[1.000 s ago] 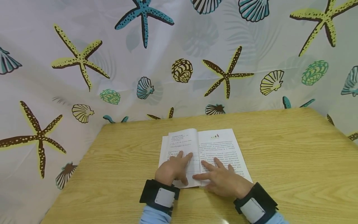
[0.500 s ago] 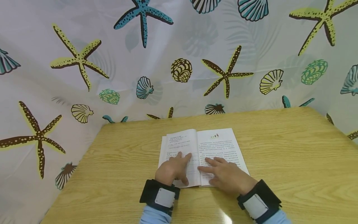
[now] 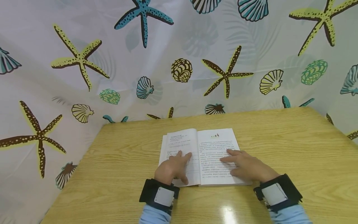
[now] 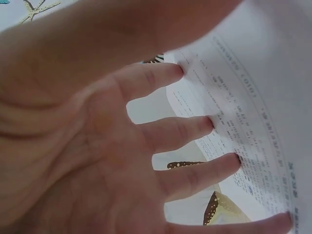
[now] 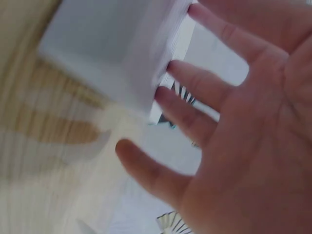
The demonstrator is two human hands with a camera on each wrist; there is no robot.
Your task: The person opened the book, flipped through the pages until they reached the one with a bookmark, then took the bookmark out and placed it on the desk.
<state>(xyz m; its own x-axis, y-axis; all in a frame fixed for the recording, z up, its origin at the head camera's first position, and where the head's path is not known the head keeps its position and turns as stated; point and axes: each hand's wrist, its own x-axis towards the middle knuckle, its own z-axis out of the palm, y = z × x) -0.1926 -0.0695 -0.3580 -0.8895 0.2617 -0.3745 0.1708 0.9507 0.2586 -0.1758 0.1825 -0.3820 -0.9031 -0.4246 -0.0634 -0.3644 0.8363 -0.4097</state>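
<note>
An open book (image 3: 215,155) with printed text lies on the wooden table in the head view. My left hand (image 3: 172,168) rests on its left page with fingers spread; in the left wrist view the fingertips of the left hand (image 4: 141,151) touch the printed page (image 4: 243,112). Over the right page's outer edge lies my right hand (image 3: 249,165), fingers extended. Seen from the right wrist, the right hand (image 5: 229,117) has several fingertips at the book (image 5: 117,44), while one finger reaches past its corner. Neither hand grips anything.
The wooden table (image 3: 123,174) extends around the book on all sides. Behind and to the left hangs a pale cloth (image 3: 167,37) printed with starfish and shells. Dark wrist straps (image 3: 160,196) sit on both wrists above light blue sleeves.
My right hand has slid rightward across the right page, from near the spine to the outer edge, uncovering more text. The left hand has stayed in place.
</note>
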